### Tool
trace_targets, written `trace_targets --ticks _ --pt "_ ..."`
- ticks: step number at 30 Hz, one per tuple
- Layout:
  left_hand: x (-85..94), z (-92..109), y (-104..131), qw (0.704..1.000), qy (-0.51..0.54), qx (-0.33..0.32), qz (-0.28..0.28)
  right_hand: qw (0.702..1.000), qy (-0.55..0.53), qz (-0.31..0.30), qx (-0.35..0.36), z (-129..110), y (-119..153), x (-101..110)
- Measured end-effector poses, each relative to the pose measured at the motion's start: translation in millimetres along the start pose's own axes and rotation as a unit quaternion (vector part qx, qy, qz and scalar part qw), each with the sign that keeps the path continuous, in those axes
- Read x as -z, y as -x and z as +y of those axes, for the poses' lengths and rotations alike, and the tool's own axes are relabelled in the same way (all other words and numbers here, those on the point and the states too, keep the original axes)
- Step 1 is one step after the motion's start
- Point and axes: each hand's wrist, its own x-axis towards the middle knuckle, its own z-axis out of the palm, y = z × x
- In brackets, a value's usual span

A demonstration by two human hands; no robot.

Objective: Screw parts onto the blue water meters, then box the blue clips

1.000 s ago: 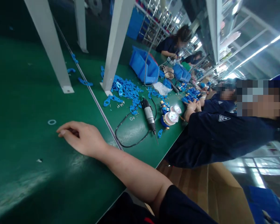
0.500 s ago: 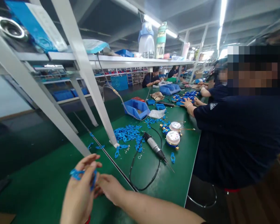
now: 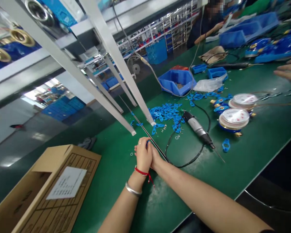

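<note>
My left hand (image 3: 143,153) is closed above the green bench, with a sliver of a blue plastic clip (image 3: 148,141) showing between its fingers. Pressed against it from the right is my right hand (image 3: 156,159); its fingers are hidden behind the left hand. Just beyond my hands lies a heap of blue plastic clips (image 3: 166,111), with small screws (image 3: 164,128) beside it. An electric screwdriver (image 3: 198,127) rests to the right, its bit pointing toward the bench's near edge. Two water meters (image 3: 233,119) stand past it, and a single blue clip lies in front of them.
An open cardboard box (image 3: 63,191) sits at the left. White shelf posts (image 3: 126,69) rise from the bench behind the heap. Farther back are a blue parts bin (image 3: 177,82) and a clear plastic bag (image 3: 210,84). A co-worker's hand (image 3: 289,72) reaches in at the right.
The view has swung left and down, bringing the cardboard box into sight. My hands have come together more closely, and the blue clip is now mostly covered.
</note>
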Motion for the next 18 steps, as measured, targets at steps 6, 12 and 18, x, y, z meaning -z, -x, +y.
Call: trace_targets --ticks 6,12,18 --pt "11.6 -15.5 -2.1 1.0 -0.025 -0.014 -0.004 0.994 -0.095 0.026 -0.04 -0.2 -4.4 6.5" --pt "23.3 -24.2 -21.2 0.997 -0.034 0.038 -0.062 0.993 -0.095 0.025 -0.071 -3.5 -4.5 5.9" --pt "1.2 -35.6 -87.9 0.981 -0.091 -0.075 -0.152 0.997 -0.027 -0.004 -0.076 -1.1 1.3 1.2"
